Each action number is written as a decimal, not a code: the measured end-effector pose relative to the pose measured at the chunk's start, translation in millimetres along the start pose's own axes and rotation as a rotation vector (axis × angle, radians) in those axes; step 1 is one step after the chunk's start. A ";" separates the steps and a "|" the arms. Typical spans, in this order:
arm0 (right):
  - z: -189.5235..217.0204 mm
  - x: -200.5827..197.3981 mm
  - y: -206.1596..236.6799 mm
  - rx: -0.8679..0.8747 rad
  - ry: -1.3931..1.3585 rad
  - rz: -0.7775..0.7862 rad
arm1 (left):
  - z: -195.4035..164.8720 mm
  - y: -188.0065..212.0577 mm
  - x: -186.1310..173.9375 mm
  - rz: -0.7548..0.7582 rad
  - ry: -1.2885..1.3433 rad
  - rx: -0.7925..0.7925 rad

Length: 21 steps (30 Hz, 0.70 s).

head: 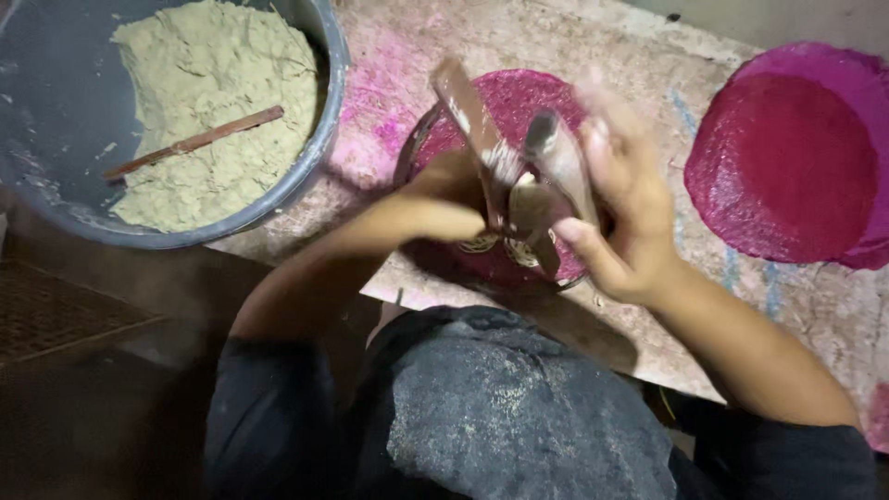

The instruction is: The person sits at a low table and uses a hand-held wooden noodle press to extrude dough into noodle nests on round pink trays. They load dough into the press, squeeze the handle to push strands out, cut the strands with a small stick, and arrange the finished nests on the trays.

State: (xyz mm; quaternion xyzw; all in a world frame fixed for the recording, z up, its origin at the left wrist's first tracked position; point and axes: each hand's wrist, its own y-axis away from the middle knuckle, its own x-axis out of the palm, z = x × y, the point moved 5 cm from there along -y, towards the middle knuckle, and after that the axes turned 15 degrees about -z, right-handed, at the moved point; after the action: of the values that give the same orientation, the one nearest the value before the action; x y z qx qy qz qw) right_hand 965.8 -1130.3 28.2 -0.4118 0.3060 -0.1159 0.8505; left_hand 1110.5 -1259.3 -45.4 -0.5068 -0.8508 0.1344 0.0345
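My left hand (443,206) grips a flat wooden stick (468,116) smeared with pale paste, held over a round magenta disc (519,102) in a dark rimmed dish. My right hand (622,199), blurred by motion, holds a second paste-covered stick or blade (556,153) that crosses the first one. A small lump of paste and a woven-looking piece sit under the crossing sticks, partly hidden by my fingers.
A large grey tub (319,139) at the upper left holds beige paste (218,102) with a thin wooden stick (194,142) lying on it. Stacked magenta discs (787,157) lie at the right on the stained pink work board (648,65). My dusty dark trousers (500,407) fill the foreground.
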 end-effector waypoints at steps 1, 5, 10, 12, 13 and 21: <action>-11.2 -11.2 6.9 0.109 -0.120 0.015 | 8.0 -14.1 1.4 0.015 -0.187 -0.044; -94.1 -24.1 76.6 0.993 -0.343 0.562 | 20.9 -29.4 -13.4 0.052 -0.270 0.011; -120.7 -31.3 172.0 1.213 -0.447 0.419 | 70.8 -18.4 -64.2 -0.002 -0.054 0.096; -121.0 -39.3 198.9 1.281 -0.313 0.341 | 121.5 -20.3 -86.0 -0.257 0.117 -0.125; -118.2 -39.6 208.3 1.317 -0.346 0.287 | 155.3 -17.2 -91.5 -0.463 0.238 -0.357; -101.6 -34.3 203.9 1.239 -0.324 0.178 | 243.4 52.9 -42.5 -0.920 0.329 -0.432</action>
State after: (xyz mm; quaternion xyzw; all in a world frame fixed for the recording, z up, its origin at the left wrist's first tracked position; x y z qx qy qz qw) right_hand 865.1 -1049.6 -162.6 0.1700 0.0831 -0.1365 0.9724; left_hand 1128.7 -1319.7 -290.1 -0.0912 -0.9768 -0.1540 0.1177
